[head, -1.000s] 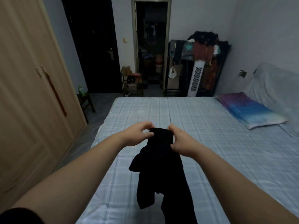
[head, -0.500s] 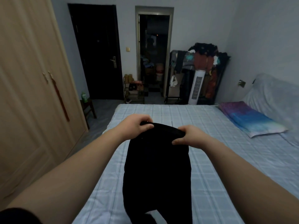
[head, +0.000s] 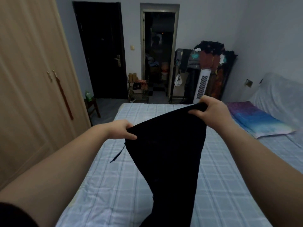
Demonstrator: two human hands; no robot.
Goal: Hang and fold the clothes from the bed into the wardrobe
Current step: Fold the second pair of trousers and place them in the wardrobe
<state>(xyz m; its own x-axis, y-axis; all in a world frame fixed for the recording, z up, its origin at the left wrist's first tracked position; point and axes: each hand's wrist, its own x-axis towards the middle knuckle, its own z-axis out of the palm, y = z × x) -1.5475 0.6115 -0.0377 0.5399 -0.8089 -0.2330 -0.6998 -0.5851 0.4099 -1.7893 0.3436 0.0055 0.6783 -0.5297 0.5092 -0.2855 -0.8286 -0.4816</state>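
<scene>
A pair of black trousers (head: pixel 168 153) hangs in the air over the bed (head: pixel 114 185), held by its waistband. My left hand (head: pixel 122 129) grips the waistband's left end, lower down. My right hand (head: pixel 211 110) grips the right end, higher and farther out, so the band slants up to the right. A thin drawstring dangles below my left hand. The trouser legs fall out of sight at the bottom edge. The wardrobe (head: pixel 32 89), light wood with its doors closed, stands along the left.
A pillow (head: pixel 257 118) in purple and blue lies at the bed's right side below a covered headboard. Beyond the bed stand a white tower fan (head: pixel 200 86), a loaded clothes rack (head: pixel 211 63), a shoe rack and a small stool with a green bottle. A dark door and an open doorway lie behind.
My hands have moved apart and stretched the waistband wide. The right hand rose and went right; the left hand dropped a little. The camera view tilted down.
</scene>
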